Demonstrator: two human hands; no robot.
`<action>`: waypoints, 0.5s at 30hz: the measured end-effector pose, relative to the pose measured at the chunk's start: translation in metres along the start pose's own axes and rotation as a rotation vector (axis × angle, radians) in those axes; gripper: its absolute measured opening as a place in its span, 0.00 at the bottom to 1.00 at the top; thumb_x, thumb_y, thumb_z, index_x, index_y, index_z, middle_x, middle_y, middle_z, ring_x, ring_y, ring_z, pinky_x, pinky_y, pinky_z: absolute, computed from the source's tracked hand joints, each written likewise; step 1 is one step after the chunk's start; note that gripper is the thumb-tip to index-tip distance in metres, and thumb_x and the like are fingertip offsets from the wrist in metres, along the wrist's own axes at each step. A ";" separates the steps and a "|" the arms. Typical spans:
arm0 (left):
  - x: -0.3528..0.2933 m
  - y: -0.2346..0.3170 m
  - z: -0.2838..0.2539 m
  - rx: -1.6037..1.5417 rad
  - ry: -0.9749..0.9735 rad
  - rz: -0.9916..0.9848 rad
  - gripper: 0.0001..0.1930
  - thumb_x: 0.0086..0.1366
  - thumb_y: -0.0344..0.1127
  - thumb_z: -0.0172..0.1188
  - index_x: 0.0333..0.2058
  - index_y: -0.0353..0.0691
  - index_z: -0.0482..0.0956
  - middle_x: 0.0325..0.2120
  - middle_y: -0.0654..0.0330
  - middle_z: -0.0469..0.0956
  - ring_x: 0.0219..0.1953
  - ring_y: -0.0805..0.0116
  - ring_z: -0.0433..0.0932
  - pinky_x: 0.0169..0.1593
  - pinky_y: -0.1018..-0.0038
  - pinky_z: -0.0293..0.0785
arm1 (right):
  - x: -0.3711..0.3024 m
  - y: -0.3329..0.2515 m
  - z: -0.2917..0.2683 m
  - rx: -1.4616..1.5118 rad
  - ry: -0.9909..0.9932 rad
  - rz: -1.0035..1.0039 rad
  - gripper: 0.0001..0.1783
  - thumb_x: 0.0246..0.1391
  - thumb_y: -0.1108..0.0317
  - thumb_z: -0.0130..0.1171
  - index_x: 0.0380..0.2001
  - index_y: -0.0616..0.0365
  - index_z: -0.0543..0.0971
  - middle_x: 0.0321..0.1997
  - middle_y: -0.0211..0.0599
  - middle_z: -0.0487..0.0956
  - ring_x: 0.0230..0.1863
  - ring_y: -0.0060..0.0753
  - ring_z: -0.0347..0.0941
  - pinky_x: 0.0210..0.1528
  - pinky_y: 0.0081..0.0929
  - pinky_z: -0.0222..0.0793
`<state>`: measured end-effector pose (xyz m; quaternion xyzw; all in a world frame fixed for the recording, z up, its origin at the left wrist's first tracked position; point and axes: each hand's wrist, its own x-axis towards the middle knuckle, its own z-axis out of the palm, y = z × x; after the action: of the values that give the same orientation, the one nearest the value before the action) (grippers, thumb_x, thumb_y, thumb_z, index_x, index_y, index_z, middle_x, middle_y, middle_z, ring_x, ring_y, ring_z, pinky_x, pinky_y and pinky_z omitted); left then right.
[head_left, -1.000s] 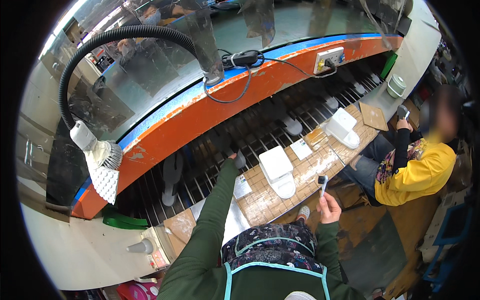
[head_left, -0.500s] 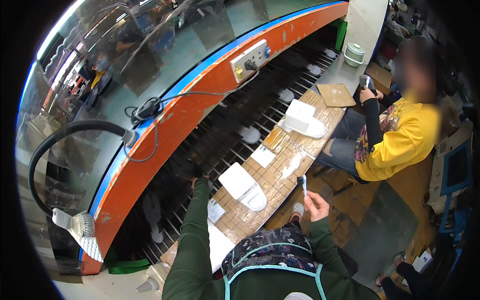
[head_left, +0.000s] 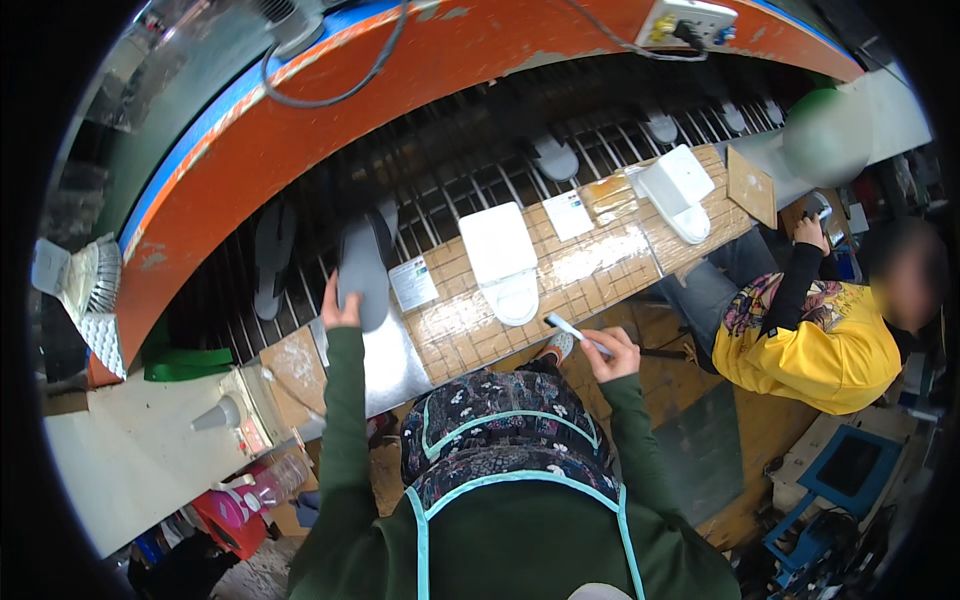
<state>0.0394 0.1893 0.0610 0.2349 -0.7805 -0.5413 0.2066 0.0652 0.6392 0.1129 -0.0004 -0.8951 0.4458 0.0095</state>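
My left hand (head_left: 341,306) is closed on the near end of a grey shoe sole (head_left: 364,270), which lies over the edge between the metal rollers and the worktable. Its far part is dark and blurred. In my right hand (head_left: 614,356), a small brush (head_left: 572,328) with a pale handle and dark bristles is pinched, held just off the table's front edge. Nearest to the brush stands a white plastic pot (head_left: 497,243) with a rounded front (head_left: 516,300). A small printed card (head_left: 413,283) lies between the sole and this pot.
The roller conveyor (head_left: 455,205) under the orange hood (head_left: 230,165) carries another dark sole (head_left: 272,260) and several pale-ended ones. A second white pot (head_left: 678,190) stands farther right. At the right sits a co-worker in yellow (head_left: 820,345). A grey cone (head_left: 215,414) lies at left.
My left hand has come back from the dark conveyor with the grey sole in it. My right hand still holds the brush, now tilted leftward toward the pot. The view has turned.
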 end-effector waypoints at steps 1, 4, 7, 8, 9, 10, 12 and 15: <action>-0.036 -0.010 -0.013 -0.056 -0.006 0.063 0.30 0.51 0.26 0.53 0.57 0.35 0.66 0.45 0.55 0.75 0.43 0.66 0.75 0.50 0.74 0.70 | 0.002 0.002 0.011 -0.113 -0.061 -0.028 0.08 0.47 0.61 0.65 0.32 0.47 0.84 0.27 0.27 0.75 0.22 0.23 0.68 0.34 0.27 0.56; -0.109 -0.036 -0.037 -0.037 -0.039 -0.080 0.30 0.52 0.27 0.54 0.57 0.36 0.66 0.39 0.55 0.76 0.40 0.68 0.76 0.44 0.75 0.73 | 0.013 0.011 0.042 -0.321 -0.018 -0.172 0.07 0.46 0.58 0.64 0.30 0.42 0.84 0.27 0.25 0.76 0.22 0.30 0.70 0.35 0.31 0.53; -0.142 -0.045 -0.042 0.465 0.053 -0.180 0.27 0.51 0.34 0.62 0.51 0.35 0.72 0.33 0.54 0.75 0.31 0.64 0.75 0.38 0.70 0.73 | 0.032 0.025 0.062 -0.313 -0.004 -0.241 0.10 0.43 0.53 0.65 0.30 0.42 0.84 0.28 0.29 0.77 0.28 0.37 0.72 0.34 0.36 0.56; -0.143 -0.043 -0.043 0.611 0.182 0.200 0.25 0.52 0.36 0.63 0.49 0.35 0.74 0.32 0.53 0.75 0.30 0.61 0.75 0.38 0.68 0.73 | 0.035 0.028 0.065 -0.329 0.004 -0.233 0.11 0.43 0.52 0.65 0.29 0.41 0.84 0.28 0.30 0.78 0.30 0.37 0.74 0.34 0.37 0.59; -0.144 -0.039 -0.041 0.762 0.288 0.459 0.23 0.52 0.38 0.64 0.46 0.36 0.76 0.31 0.52 0.74 0.29 0.57 0.74 0.37 0.67 0.73 | 0.038 0.031 0.064 -0.291 -0.143 -0.037 0.12 0.45 0.50 0.63 0.31 0.40 0.85 0.33 0.33 0.78 0.36 0.39 0.74 0.42 0.42 0.57; -0.141 -0.035 -0.041 0.687 0.204 0.463 0.20 0.52 0.37 0.64 0.44 0.35 0.77 0.32 0.52 0.75 0.30 0.56 0.75 0.38 0.66 0.73 | 0.039 0.033 0.064 -0.301 -0.168 -0.001 0.13 0.45 0.49 0.63 0.30 0.40 0.85 0.33 0.33 0.78 0.35 0.40 0.74 0.41 0.41 0.57; -0.131 -0.025 -0.034 0.543 -0.013 0.411 0.14 0.54 0.34 0.63 0.39 0.33 0.79 0.32 0.50 0.76 0.31 0.54 0.75 0.39 0.64 0.73 | 0.041 0.036 0.061 -0.204 -0.196 -0.050 0.12 0.44 0.50 0.64 0.29 0.40 0.85 0.31 0.32 0.77 0.35 0.39 0.74 0.40 0.37 0.59; -0.114 -0.016 -0.021 0.535 -0.209 0.550 0.12 0.56 0.31 0.61 0.37 0.31 0.80 0.35 0.47 0.78 0.37 0.50 0.77 0.42 0.64 0.74 | 0.032 0.034 0.059 -0.155 -0.200 -0.052 0.10 0.45 0.52 0.64 0.29 0.41 0.85 0.30 0.31 0.77 0.32 0.37 0.74 0.39 0.36 0.60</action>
<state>0.1454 0.2364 0.0449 0.0063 -0.9445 -0.2643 0.1951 0.0322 0.6129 0.0513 0.0666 -0.9230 0.3727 -0.0686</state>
